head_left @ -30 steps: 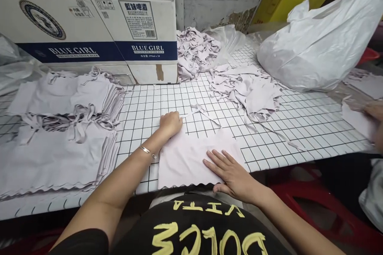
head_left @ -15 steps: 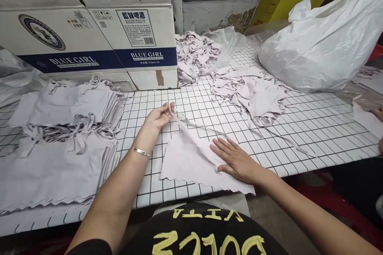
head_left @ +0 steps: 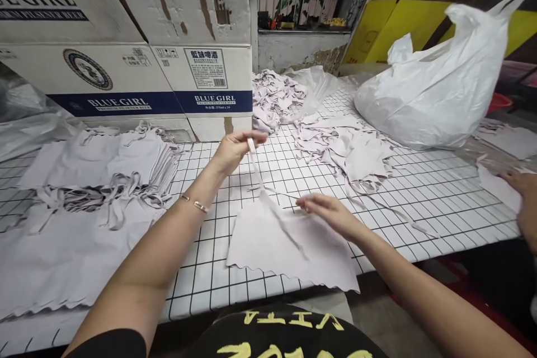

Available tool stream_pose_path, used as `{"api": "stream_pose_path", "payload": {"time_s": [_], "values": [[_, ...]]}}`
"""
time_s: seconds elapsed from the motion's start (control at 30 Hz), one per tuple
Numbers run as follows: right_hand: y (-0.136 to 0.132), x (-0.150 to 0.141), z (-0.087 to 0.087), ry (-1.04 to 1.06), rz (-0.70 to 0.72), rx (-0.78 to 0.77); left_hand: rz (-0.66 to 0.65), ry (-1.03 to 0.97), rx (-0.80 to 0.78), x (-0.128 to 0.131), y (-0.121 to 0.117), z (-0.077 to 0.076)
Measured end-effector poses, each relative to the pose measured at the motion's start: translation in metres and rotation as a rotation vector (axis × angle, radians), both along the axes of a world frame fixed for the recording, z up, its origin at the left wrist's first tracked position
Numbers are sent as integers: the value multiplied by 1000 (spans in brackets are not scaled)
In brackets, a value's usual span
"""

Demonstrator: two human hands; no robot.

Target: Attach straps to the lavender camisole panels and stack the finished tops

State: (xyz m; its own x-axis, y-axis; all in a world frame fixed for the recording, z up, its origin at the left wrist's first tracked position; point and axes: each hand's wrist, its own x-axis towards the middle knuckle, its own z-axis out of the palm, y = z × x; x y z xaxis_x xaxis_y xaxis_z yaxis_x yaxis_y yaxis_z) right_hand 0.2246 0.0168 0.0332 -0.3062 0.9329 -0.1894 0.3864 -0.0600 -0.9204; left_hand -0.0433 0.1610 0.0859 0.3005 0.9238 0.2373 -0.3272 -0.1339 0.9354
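A pale pink fabric piece (head_left: 289, 246) with a wavy lower edge lies on the table in front of me, its near right corner at the table edge. Thin fabric straps (head_left: 257, 169) run from its top. My left hand (head_left: 238, 151) is raised above the table, closed on one strap, whose end sticks out by the fingers. Over the fabric's upper right side, my right hand (head_left: 329, 212) has its fingertips pinched at the end of another strap stretch. The two strap stretches cross just above the fabric.
Neat stacks of the same pieces (head_left: 96, 159) lie at left before a beer carton (head_left: 210, 106). Loose pieces (head_left: 348, 148) are heaped beyond my right hand, with another heap (head_left: 277, 98) behind. A full white plastic bag (head_left: 423, 95) stands at right, near another person's hand (head_left: 524, 190).
My left hand has lifted a strap up and slightly right. My right hand has left its flat press on the fabric and moved to the strap. The fabric has turned askew.
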Motion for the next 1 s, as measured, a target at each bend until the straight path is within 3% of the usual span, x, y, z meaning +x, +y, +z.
{"api": "stream_pose_path", "payload": {"time_s": [0.07,0.17,0.33,0.43,0.5,0.6,0.7,0.8,0.9,1.0], "values": [[20,-15,15,290,-83,-111,-111,149,145,8,-22,3],[43,-37,31,529,26,-211,-213,273,198,16,-47,7],[56,-60,38,617,205,-248,-211,356,137,23,-56,12],[55,-63,37,549,152,-282,-191,445,170,20,-59,11],[53,-58,34,517,51,-290,-63,555,213,14,-65,3],[45,-47,23,517,-123,-329,91,810,232,6,-86,-23],[34,-36,5,515,-245,-386,-29,1077,210,6,-111,-57],[24,-33,-13,518,-302,-392,-95,1184,232,12,-126,-81],[19,-35,-26,511,-305,-340,-116,1216,223,9,-126,-86],[15,-42,-31,455,-272,-305,-143,1220,148,-2,-122,-80]]}}
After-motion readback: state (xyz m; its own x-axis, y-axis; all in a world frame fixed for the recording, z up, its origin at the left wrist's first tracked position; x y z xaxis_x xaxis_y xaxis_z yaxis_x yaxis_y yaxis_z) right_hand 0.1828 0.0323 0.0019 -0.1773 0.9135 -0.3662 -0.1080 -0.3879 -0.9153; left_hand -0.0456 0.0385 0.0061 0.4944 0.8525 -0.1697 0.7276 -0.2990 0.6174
